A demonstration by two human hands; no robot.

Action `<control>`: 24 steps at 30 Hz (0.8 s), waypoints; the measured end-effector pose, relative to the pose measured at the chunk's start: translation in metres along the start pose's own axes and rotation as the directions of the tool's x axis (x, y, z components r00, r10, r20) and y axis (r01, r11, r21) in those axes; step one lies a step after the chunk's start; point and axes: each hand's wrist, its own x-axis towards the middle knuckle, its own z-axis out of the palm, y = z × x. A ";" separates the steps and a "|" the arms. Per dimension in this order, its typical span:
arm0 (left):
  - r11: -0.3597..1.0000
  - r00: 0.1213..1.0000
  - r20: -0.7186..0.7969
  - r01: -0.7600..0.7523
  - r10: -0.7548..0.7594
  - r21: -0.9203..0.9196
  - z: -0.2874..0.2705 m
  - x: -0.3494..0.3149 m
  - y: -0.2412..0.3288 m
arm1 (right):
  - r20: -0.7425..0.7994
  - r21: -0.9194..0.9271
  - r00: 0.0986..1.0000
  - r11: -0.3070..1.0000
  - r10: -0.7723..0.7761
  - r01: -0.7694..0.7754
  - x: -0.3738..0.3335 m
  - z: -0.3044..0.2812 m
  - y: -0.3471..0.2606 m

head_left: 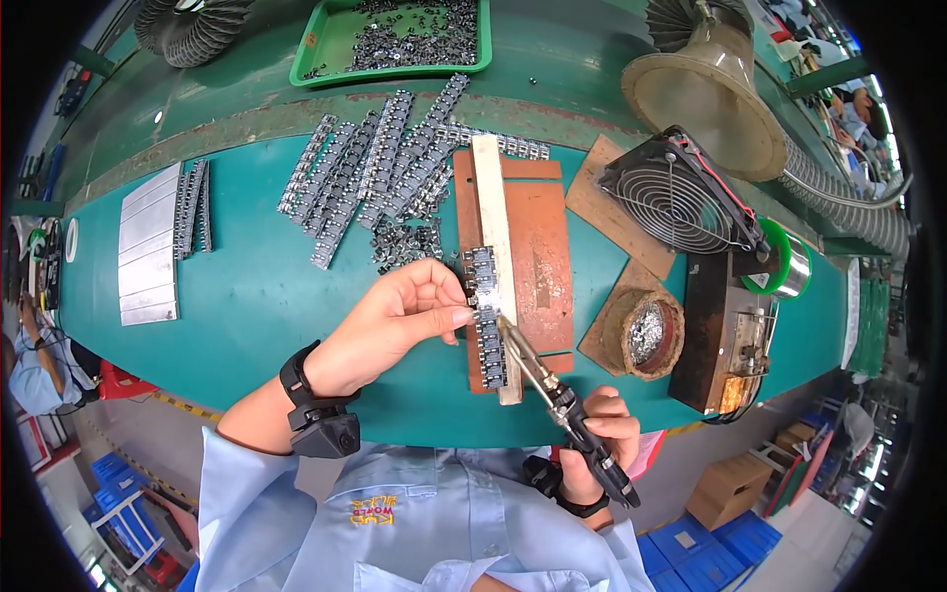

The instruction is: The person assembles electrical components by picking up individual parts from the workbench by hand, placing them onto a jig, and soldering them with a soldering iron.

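The left hand [395,321] is pinching a connector strip [485,316] near the surface's front edge while the right hand [602,434], fingers clamped on a soldering iron [552,395], is working mid-strip, with many loose strips [375,168] waiting behind.

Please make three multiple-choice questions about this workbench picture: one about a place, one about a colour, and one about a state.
1. Where is the green tray?
A. at the far edge, behind the loose strips
B. under the left hand
C. on the fan

2. What colour is the mat?
A. red
B. teal
C. white

3. What is the right hand doing?
A. resting open
B. holding a soldering iron
C. lifting the fan

Answers:
1. A, it lies beyond the strips.
2. B, the bare surface is teal.
3. B, its grip closes on the handle, with the tip at the strip that the left hand steadies.
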 end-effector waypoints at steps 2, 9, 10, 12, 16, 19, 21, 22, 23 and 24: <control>1.000 1.000 -0.002 -0.006 0.006 0.005 0.000 0.000 0.000 | 0.010 -0.009 1.000 1.000 0.015 -0.015 0.002 0.002 -0.002; 1.000 1.000 -0.002 -0.014 0.014 0.008 0.000 0.000 -0.001 | 0.024 -0.036 0.998 0.998 0.060 -0.059 0.005 0.006 0.000; 1.000 1.000 -0.002 -0.014 0.014 0.007 0.000 0.000 -0.001 | 0.023 -0.037 0.998 0.997 0.061 -0.061 0.006 0.006 0.000; 1.000 1.000 -0.001 -0.014 0.014 0.006 0.000 0.000 -0.001 | 0.021 -0.039 0.998 0.997 0.064 -0.064 0.006 0.007 0.000; 1.000 1.000 0.002 -0.011 0.011 0.006 -0.001 0.001 0.000 | 0.046 -0.065 0.997 0.996 0.067 -0.064 0.008 0.005 -0.003; 1.000 1.000 0.001 -0.008 0.008 0.008 0.000 0.001 0.000 | 0.055 -0.075 0.996 0.995 0.075 -0.071 0.010 0.005 -0.005; 1.000 1.000 -0.001 -0.005 0.005 0.012 0.000 0.001 -0.001 | 0.059 -0.081 0.995 0.994 0.078 -0.074 0.011 0.004 -0.007; 1.000 1.000 0.000 -0.006 0.006 0.013 0.000 0.001 -0.001 | 0.063 -0.088 0.995 0.993 0.080 -0.075 0.011 0.004 -0.008; 1.000 1.000 -0.002 -0.006 0.006 0.010 0.000 0.000 -0.001 | 0.066 -0.095 0.994 0.993 0.082 -0.076 0.012 0.004 -0.009; 1.000 1.000 -0.003 -0.005 0.005 0.007 0.000 0.000 -0.001 | 0.070 -0.102 0.994 0.992 0.084 -0.077 0.012 0.004 -0.010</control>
